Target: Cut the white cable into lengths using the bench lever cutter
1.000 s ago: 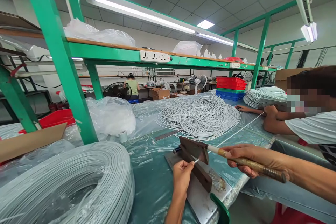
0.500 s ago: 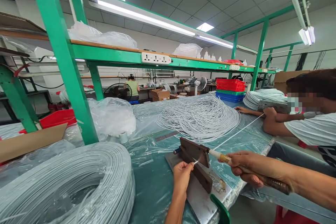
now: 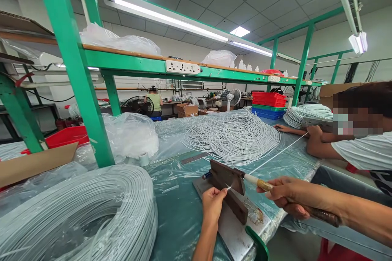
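In the head view, the left hand pinched the free end of a thin white cable between thumb and fingertips, holding it right at the blade of a bench cutter so the strand lay taut across the cutting edge. The right hand was wrapped closed around the cutter's long handle, which stood raised at a slant, leaving the blade lifted off its base enough for the cable to pass under. The cable ran from the blade away to the right, toward a co-worker's forearm resting on the table edge. A loose heap of white cable lay behind the cutter, within reach as stock, and a large wound coil sat near on the left of the plastic-covered table.
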`<state>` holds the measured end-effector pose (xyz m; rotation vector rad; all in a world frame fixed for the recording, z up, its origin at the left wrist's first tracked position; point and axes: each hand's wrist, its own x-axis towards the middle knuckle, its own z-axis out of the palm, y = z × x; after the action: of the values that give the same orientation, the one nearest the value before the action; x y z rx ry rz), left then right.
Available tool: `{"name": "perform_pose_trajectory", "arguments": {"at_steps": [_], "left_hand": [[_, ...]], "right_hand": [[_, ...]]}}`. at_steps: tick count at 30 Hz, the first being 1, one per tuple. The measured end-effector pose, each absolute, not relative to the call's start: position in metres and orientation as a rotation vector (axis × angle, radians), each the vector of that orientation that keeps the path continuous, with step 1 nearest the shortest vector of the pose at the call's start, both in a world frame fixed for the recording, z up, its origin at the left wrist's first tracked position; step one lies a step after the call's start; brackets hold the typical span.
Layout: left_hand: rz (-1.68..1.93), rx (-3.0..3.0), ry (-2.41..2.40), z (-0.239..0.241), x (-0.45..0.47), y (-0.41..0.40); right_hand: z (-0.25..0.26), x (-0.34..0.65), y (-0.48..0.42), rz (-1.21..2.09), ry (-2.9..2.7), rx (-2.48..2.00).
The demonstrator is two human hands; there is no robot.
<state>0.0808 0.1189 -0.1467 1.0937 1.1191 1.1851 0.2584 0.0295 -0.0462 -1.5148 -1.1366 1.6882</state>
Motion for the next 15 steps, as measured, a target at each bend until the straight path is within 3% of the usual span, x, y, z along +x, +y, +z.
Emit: {"name": "perform_pose_trajectory", "arguments": {"at_steps": [15], "left_hand": [[1.202,1.093,1.102,-0.147,0.08,0.118]], "right_hand": [[-0.051,0.254,0.006,1.284,-1.525,-1.812]]}}
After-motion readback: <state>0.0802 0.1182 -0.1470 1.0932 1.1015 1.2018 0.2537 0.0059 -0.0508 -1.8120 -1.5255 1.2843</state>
